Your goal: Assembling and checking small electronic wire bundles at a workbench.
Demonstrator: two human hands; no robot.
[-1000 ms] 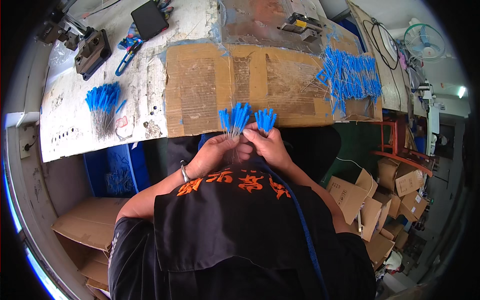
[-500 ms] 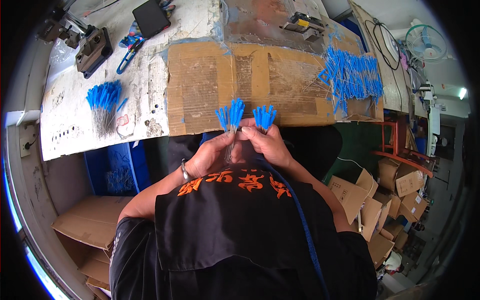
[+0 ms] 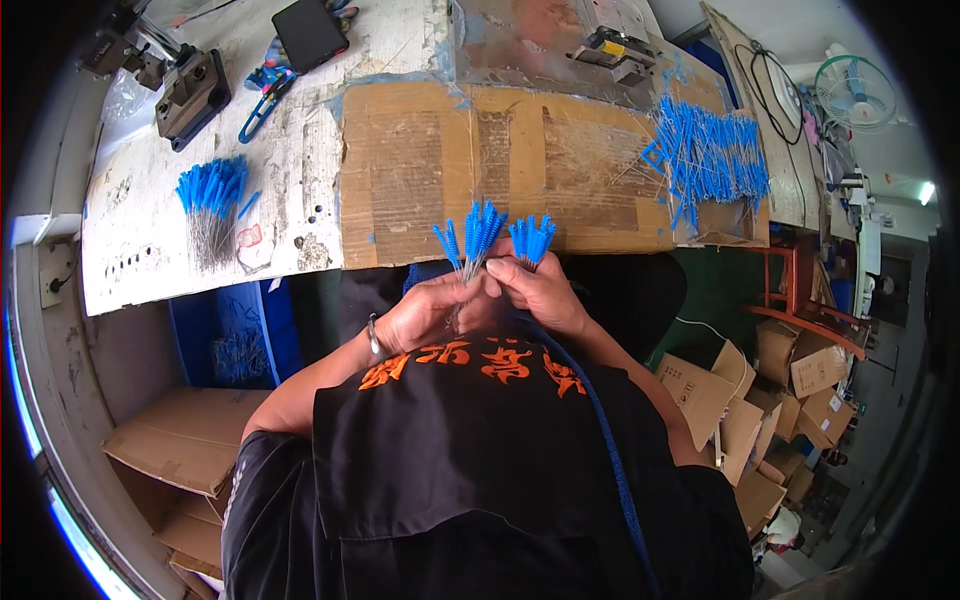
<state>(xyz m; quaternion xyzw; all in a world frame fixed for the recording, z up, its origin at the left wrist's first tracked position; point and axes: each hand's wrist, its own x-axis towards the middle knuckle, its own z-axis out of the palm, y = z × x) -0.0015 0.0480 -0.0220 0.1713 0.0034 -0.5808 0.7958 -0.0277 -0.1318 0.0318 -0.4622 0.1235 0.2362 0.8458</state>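
Close in front of my body, my left hand (image 3: 434, 310) is closed round the wire stems of a fanned bunch of small blue tube brushes (image 3: 478, 232). My right hand (image 3: 545, 292) grips a smaller bunch of the same brushes (image 3: 531, 238), blue heads upward. The two hands touch, thumbs and fingertips meeting between the bunches. Most of the lower stems are hidden by my fingers. Both bunches stand at the near edge of the cardboard-covered table (image 3: 400, 190).
A pile of blue brushes (image 3: 710, 155) lies at the table's right, another bundle (image 3: 212, 205) at its left. Farther back are blue-handled scissors (image 3: 262, 112), a dark tablet (image 3: 308, 35) and a metal fixture (image 3: 192, 100). Cardboard boxes (image 3: 740, 420) crowd the floor at right; a blue bin (image 3: 285, 330) sits below left.
My left fingers have curled further round the stems, and its bunch has tilted a little to the right. Both hands keep their grip. The whole view has shifted slightly.
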